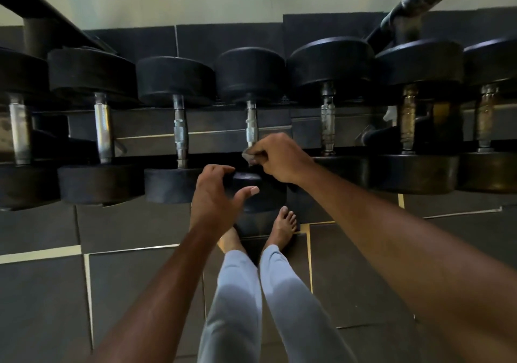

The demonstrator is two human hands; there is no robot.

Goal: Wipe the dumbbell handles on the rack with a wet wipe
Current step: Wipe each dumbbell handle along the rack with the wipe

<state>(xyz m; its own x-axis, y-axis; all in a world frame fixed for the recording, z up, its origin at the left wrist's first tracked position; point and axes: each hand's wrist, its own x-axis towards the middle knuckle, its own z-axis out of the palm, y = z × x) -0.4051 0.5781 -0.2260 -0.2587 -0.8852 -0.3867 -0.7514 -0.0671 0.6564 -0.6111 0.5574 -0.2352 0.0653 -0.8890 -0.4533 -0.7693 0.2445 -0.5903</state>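
Steel, ridged and shiny, is what the wet wipe (249, 157) has to cover on the middle dumbbell handle (251, 127), which lies across the rack (195, 136) between its two black rubber ends. The right hand (279, 158) has its fingers curled round the small grey wipe and presses it against the near end of that handle, just where the bar meets the near weight (260, 189). The left hand (215, 192) hovers over that near weight with fingers and thumb spread in a wide claw, holding nothing; whether the fingertips touch the rubber I cannot tell

To do this step well, I would settle the left hand on the weight to stop the dumbbell rolling, then wrap the wipe right round the bar and draw it up the whole length to the far weight (250, 74), twisting so the underside gets cleaned too. The ridged grip likely traps grime, so it probably needs firmer pressure. Six other handles sit to either side, and the ones on the right look tarnished and brownish
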